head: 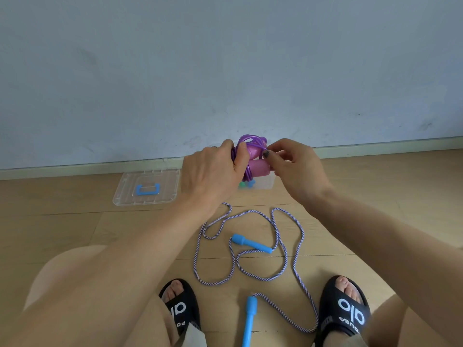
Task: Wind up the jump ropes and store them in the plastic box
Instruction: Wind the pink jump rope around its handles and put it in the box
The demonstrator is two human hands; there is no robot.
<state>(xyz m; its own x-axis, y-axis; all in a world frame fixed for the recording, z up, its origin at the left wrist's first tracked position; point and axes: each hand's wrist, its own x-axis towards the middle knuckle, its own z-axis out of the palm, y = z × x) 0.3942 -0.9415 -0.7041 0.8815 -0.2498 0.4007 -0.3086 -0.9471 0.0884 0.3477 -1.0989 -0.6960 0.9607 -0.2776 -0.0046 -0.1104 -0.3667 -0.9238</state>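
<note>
Wooden floor by a blue wall: left hand [213, 171] grips the wound purple jump rope [251, 156] above the plastic box [268, 182], right hand [293, 164] pinching its last loop. Next, tuck and drop in; blue-handled rope [275, 229] awaits.

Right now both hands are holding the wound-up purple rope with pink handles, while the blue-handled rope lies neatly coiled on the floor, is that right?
Not quite. The head view shows the blue-handled rope sprawled in loose, unwound loops on the floor, not neatly coiled. The rest holds: the left hand and right hand both hold the wound-up purple rope with pink handles.
</note>
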